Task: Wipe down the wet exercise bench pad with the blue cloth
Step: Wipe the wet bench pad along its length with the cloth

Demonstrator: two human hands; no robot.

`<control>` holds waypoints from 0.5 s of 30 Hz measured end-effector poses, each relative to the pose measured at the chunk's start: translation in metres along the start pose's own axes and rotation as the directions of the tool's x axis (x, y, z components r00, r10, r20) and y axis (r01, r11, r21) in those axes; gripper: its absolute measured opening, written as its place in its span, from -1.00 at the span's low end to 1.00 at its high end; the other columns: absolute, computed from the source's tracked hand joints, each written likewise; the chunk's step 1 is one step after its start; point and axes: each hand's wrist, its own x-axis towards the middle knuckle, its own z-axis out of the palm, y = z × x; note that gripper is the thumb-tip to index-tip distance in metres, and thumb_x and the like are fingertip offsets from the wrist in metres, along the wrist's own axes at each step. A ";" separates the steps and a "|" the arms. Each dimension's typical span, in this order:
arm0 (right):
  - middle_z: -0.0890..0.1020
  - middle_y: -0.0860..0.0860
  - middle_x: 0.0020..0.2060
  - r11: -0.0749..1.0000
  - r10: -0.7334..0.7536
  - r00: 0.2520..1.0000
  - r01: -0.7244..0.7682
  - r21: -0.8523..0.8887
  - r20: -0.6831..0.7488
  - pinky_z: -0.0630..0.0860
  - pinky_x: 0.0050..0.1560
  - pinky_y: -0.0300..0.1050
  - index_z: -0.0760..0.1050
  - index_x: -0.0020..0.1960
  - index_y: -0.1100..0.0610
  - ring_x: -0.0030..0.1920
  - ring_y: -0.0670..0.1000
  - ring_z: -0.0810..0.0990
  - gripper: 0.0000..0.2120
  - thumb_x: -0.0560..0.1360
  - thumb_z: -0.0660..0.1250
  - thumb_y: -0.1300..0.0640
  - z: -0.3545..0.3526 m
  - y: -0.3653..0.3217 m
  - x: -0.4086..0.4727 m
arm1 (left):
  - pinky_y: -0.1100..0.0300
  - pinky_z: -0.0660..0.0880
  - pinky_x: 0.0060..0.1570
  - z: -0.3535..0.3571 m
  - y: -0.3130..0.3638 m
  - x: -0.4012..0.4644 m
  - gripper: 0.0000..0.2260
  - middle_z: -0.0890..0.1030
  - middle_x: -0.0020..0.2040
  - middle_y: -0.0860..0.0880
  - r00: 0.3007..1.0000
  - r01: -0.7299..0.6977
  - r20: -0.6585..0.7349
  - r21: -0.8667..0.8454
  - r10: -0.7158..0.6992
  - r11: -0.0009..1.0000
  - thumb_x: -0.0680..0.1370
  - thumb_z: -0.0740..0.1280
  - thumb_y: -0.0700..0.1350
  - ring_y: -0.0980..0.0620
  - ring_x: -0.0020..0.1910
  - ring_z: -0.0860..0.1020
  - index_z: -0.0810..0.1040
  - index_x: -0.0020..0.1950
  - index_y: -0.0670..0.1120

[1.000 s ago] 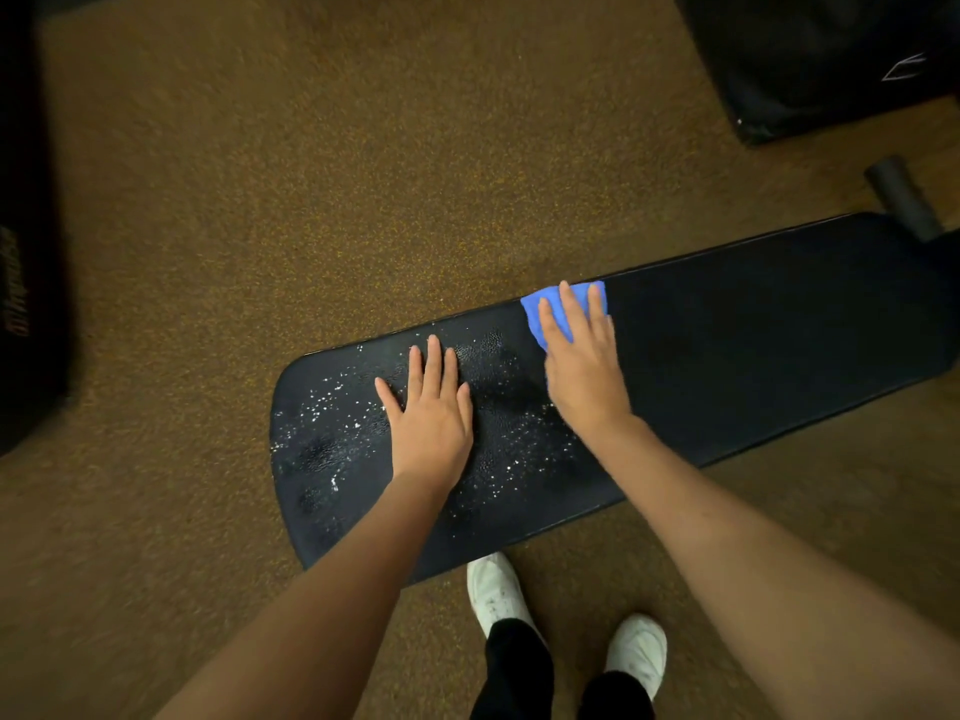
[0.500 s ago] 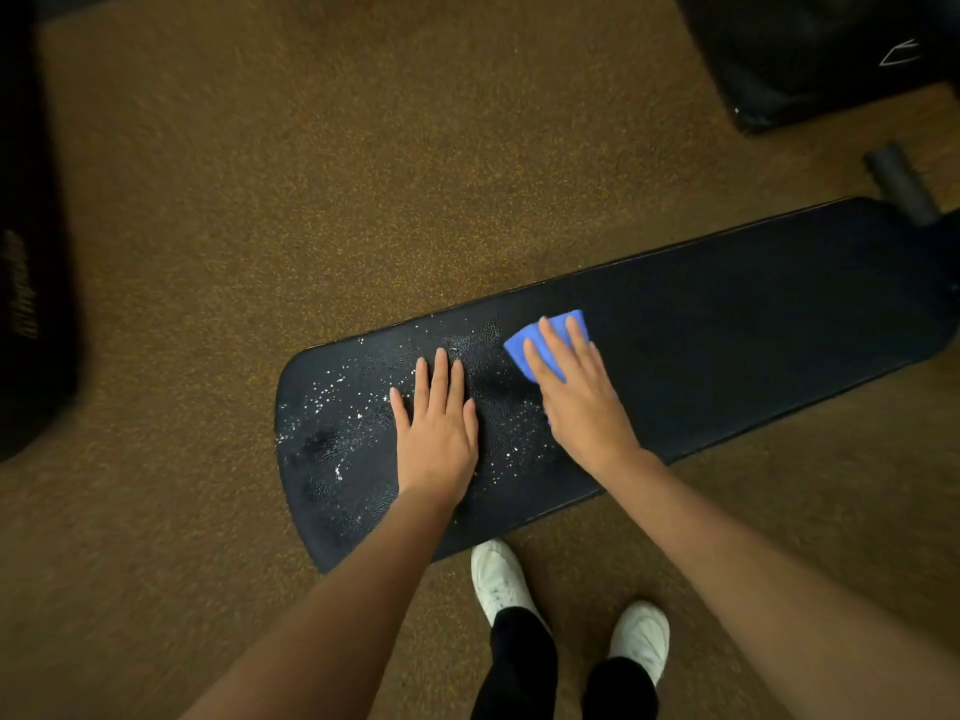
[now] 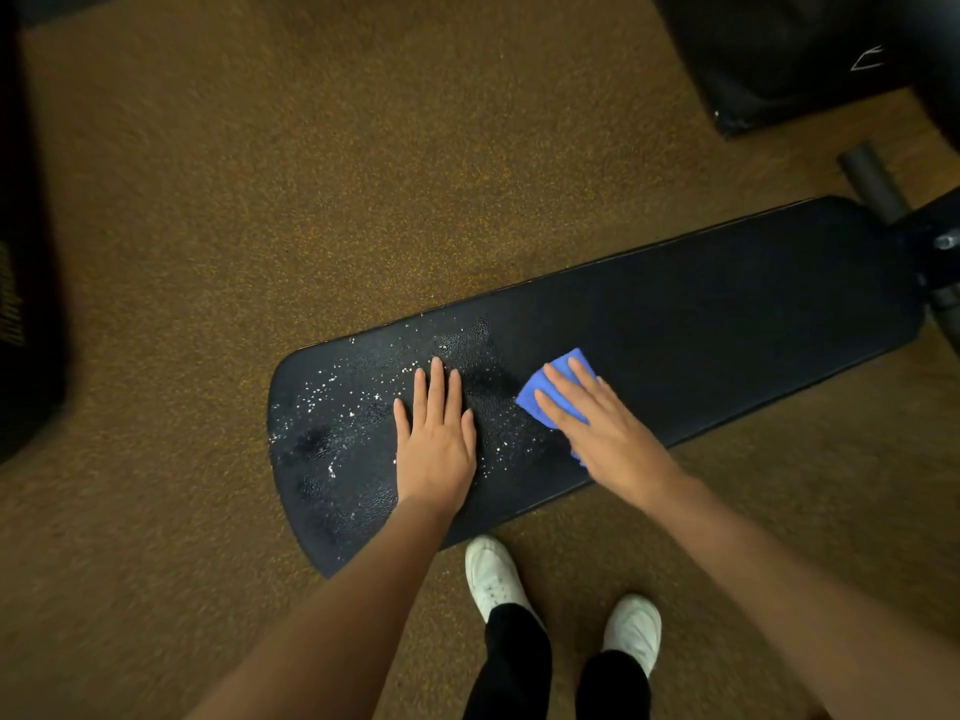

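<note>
While droplets still glint over the left end of the pad (image 3: 727,314), the wipe looks, by my judgement, well short of finished. Far left, a dark object (image 3: 26,304) sits at the frame's edge on the brown floor (image 3: 311,174); what it is I cannot tell. Next comes the pad's rounded left end, black and speckled with bright beads of water, thickest between that end and the left hand (image 3: 434,444). That hand lies flat on the pad, fingers straight and close together, palm down, gripping nothing; it seems to steady the person rather than to clean. Just right of it, a strip of wet specks runs between the two hands. The right hand (image 3: 602,428) presses flat on the cloth (image 3: 550,392), fingers spread over it, not clenched; the blue cloth lies on the pad near its front edge, a corner poking out past the fingertips. Right of the cloth the pad looks matte and free of droplets as far as its far end, so that stretch seems dry, though the light there is dim. What remains is the whole wet left part, including the patch under the left hand. Below the pad stand two white shoes (image 3: 491,574). No containers are in view.
</note>
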 end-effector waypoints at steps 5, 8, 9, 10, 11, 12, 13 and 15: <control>0.33 0.26 0.38 0.927 0.374 0.926 -0.375 -0.003 -0.058 0.30 0.25 0.31 0.35 0.36 0.27 0.39 0.36 0.22 -0.26 0.21 0.49 0.43 -0.002 -0.004 0.014 | -0.06 -0.16 0.46 -0.002 0.002 0.001 -0.55 -0.21 0.54 -0.02 1.000 0.012 0.030 -0.062 -0.010 0.998 0.65 -0.12 -0.02 -0.01 0.50 -0.26 -0.12 0.52 -0.06; 0.31 0.24 0.40 0.902 0.430 0.899 -0.425 0.074 -0.083 0.26 0.28 0.30 0.34 0.37 0.25 0.41 0.34 0.18 -0.29 0.25 0.44 0.46 0.015 -0.040 0.012 | -0.06 -0.17 0.45 -0.001 0.003 -0.001 -0.55 -0.22 0.53 -0.02 0.999 0.026 0.033 -0.073 -0.024 0.997 0.65 -0.13 -0.01 -0.01 0.50 -0.26 -0.13 0.52 -0.05; 0.30 0.23 0.41 0.927 0.374 0.925 -0.370 0.060 -0.062 0.25 0.29 0.28 0.31 0.38 0.23 0.42 0.33 0.18 -0.26 0.24 0.45 0.44 0.018 -0.045 0.005 | -0.06 -0.17 0.46 -0.001 0.004 -0.002 -0.55 -0.21 0.53 -0.02 0.999 0.027 0.033 -0.074 -0.024 0.997 0.64 -0.15 0.00 -0.01 0.50 -0.25 -0.14 0.52 -0.05; 0.30 0.21 0.42 0.957 0.289 0.957 -0.287 0.042 -0.040 0.24 0.30 0.27 0.29 0.39 0.21 0.42 0.31 0.17 -0.22 0.22 0.47 0.43 0.016 -0.044 -0.003 | -0.06 -0.17 0.46 -0.001 0.004 -0.003 -0.54 -0.21 0.54 -0.02 0.999 0.022 0.028 -0.070 -0.020 0.997 0.63 -0.19 0.01 -0.01 0.50 -0.25 -0.14 0.52 -0.05; 0.29 0.20 0.42 0.980 0.200 0.980 -0.199 0.027 -0.012 0.22 0.31 0.25 0.28 0.39 0.20 0.43 0.30 0.17 -0.19 0.20 0.49 0.41 0.012 -0.037 -0.009 | -0.07 -0.17 0.45 0.000 0.005 -0.004 -0.52 -0.20 0.54 -0.02 1.000 0.014 0.022 -0.064 -0.013 0.998 0.61 -0.23 0.03 -0.01 0.50 -0.24 -0.13 0.52 -0.05; 0.29 0.19 0.42 0.992 0.127 0.992 -0.127 0.013 0.018 0.21 0.32 0.25 0.28 0.39 0.20 0.43 0.30 0.17 -0.17 0.18 0.50 0.40 0.009 -0.027 -0.013 | -0.07 -0.17 0.45 0.000 0.004 -0.005 -0.52 -0.20 0.54 -0.02 1.000 0.011 0.021 -0.062 -0.010 0.998 0.61 -0.24 0.04 -0.01 0.50 -0.24 -0.12 0.52 -0.05; 0.29 0.20 0.42 0.996 0.089 0.995 -0.090 0.001 0.042 0.22 0.32 0.26 0.30 0.39 0.21 0.43 0.30 0.17 -0.17 0.17 0.51 0.40 0.005 -0.017 -0.016 | -0.06 -0.17 0.45 0.001 0.004 -0.006 -0.53 -0.20 0.54 -0.02 0.999 0.017 0.028 -0.062 -0.015 0.998 0.62 -0.22 0.03 -0.01 0.50 -0.24 -0.12 0.52 -0.05; 0.29 0.21 0.42 0.978 0.208 0.978 -0.208 -0.012 0.021 0.21 0.31 0.28 0.32 0.38 0.23 0.43 0.29 0.16 -0.20 0.19 0.50 0.42 0.000 -0.009 -0.015 | -0.06 -0.17 0.45 0.004 0.003 -0.008 -0.54 -0.20 0.54 -0.01 0.999 0.023 0.030 -0.059 -0.021 0.998 0.63 -0.20 0.03 0.00 0.50 -0.25 -0.13 0.52 -0.04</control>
